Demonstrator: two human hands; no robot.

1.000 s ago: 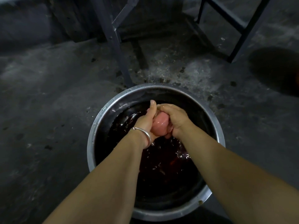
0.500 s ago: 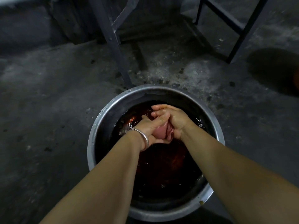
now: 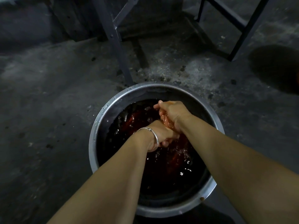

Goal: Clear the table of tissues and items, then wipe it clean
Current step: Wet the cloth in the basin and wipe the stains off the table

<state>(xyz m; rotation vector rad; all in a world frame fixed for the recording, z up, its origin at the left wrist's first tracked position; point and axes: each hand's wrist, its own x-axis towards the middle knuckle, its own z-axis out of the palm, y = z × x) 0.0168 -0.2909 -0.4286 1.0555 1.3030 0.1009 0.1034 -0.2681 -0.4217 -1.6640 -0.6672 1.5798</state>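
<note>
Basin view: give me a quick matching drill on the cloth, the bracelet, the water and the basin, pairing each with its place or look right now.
Things:
1. cloth
2. bracelet
3. water
4. basin

States:
A. dark, reddish, splashing
B. on the concrete floor
C. squeezed between both hands
D. around the left wrist

Pairs: 1-C, 2-D, 3-A, 4-B

You have two hands in frame, the left hand (image 3: 161,135) and the right hand (image 3: 173,112), both lower centre. Between them sits one wet pinkish cloth (image 3: 167,122). One bangle (image 3: 153,135) circles your left wrist. One metal basin (image 3: 97,126) fills the centre. Two dark metal frames stand along the top: one frame (image 3: 113,38) centre, another frame (image 3: 239,23) upper right.
</note>
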